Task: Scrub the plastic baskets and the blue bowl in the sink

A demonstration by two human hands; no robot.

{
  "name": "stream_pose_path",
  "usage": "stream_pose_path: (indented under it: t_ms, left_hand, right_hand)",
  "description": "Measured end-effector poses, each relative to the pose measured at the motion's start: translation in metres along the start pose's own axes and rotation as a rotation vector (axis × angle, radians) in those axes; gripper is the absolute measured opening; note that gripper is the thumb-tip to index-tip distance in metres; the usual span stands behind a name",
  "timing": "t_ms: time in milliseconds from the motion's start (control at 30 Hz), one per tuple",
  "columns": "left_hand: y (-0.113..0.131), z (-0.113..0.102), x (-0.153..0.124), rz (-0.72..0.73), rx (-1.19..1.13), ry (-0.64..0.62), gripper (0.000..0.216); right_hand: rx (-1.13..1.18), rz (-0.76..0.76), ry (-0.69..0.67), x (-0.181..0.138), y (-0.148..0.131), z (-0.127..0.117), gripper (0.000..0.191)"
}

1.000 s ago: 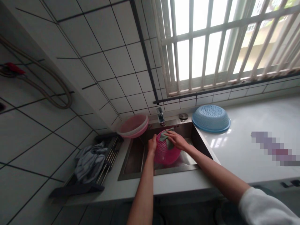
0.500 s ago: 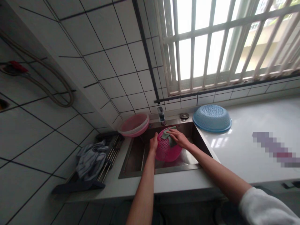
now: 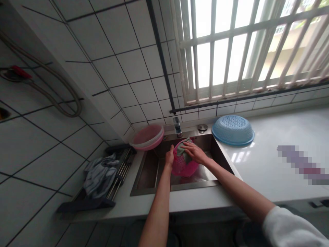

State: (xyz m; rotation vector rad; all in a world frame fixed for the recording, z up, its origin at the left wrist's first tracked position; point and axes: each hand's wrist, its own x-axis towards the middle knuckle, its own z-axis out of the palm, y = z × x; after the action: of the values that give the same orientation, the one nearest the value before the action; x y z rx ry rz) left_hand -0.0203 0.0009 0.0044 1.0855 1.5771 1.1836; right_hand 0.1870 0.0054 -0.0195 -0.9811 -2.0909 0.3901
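A bright pink colander [image 3: 181, 167] is held tilted over the steel sink [image 3: 149, 175]. My left hand [image 3: 169, 157] grips its left rim, thumb up, the other fingers hidden behind the wall. Against the colander's inside lies a grey-green cloth [image 3: 182, 151]. My right hand [image 3: 194, 152] presses this cloth to the pink wall, its fingers stretched over the fabric. Behind the colander stands the chrome faucet [image 3: 177, 126].
Pink basins [image 3: 147, 137] rest at the sink's back left corner. A blue basket [image 3: 233, 130] lies upside down on the white counter [image 3: 267, 137], near a drain plug [image 3: 202, 127]. To the left, a striped cloth [image 3: 101, 176] hangs over a metal rack [image 3: 122, 175].
My right hand has shifted slightly left with the cloth, which now bunches more toward the colander's left wall. My left hand keeps its grip on the rim.
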Motion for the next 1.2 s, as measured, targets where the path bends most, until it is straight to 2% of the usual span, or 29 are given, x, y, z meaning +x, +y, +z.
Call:
stream_pose_path:
  t_ms: [67, 133, 267, 333, 400, 500, 567, 633, 733, 800, 867, 1033, 1133, 1200]
  left_hand:
    - [-0.001, 0.0, -0.001, -0.004, -0.004, -0.008, 0.08]
    - [-0.002, -0.001, 0.0, -0.004, -0.007, -0.01, 0.08]
    - [-0.003, -0.005, 0.002, 0.037, 0.026, 0.008, 0.085]
    - [-0.002, -0.004, 0.003, 0.051, 0.032, 0.009, 0.088]
    - [-0.002, -0.003, 0.002, 0.05, 0.023, -0.007, 0.089]
    - [-0.003, -0.001, 0.002, 0.026, 0.013, -0.022, 0.087]
    - [-0.003, -0.001, 0.002, 0.003, 0.01, -0.011, 0.085]
    - [-0.004, -0.003, 0.004, -0.001, 0.0, 0.01, 0.085]
    - [-0.005, -0.005, 0.007, 0.022, -0.017, 0.029, 0.087]
    - [-0.007, -0.004, 0.008, 0.033, -0.022, 0.032, 0.089]
    - [-0.009, -0.002, 0.009, 0.045, -0.016, 0.021, 0.09]
    - [-0.019, 0.004, 0.011, 0.092, -0.009, -0.08, 0.08]
    - [-0.02, 0.005, 0.013, 0.159, 0.035, -0.122, 0.07]
    - [-0.017, 0.003, 0.013, 0.264, 0.111, -0.072, 0.057]
  right_hand:
    - [0.031, 0.142, 0.077, 0.0, 0.014, -0.003, 0.043]
    - [0.008, 0.146, 0.091, -0.001, 0.012, -0.001, 0.043]
    - [-0.095, -0.146, -0.071, -0.003, -0.022, 0.009, 0.042]
    - [-0.096, -0.206, -0.119, -0.002, -0.029, 0.009, 0.04]
    - [-0.066, -0.152, -0.089, -0.001, -0.021, 0.005, 0.04]
    - [-0.013, 0.05, 0.009, 0.001, 0.001, -0.003, 0.043]
    - [-0.017, 0.114, 0.027, 0.0, 0.004, -0.004, 0.045]
    - [-0.057, 0.031, -0.018, -0.002, -0.007, 0.001, 0.044]
    - [-0.107, -0.201, -0.134, -0.004, -0.034, 0.011, 0.04]
    - [-0.101, -0.257, -0.179, -0.005, -0.041, 0.012, 0.038]
    - [-0.072, -0.195, -0.152, -0.003, -0.033, 0.008, 0.039]
    - [0.034, 0.14, 0.053, 0.0, 0.015, -0.009, 0.049]
    - [0.06, 0.214, 0.046, -0.001, 0.026, -0.006, 0.052]
    - [0.051, 0.21, 0.019, -0.002, 0.025, 0.0, 0.052]
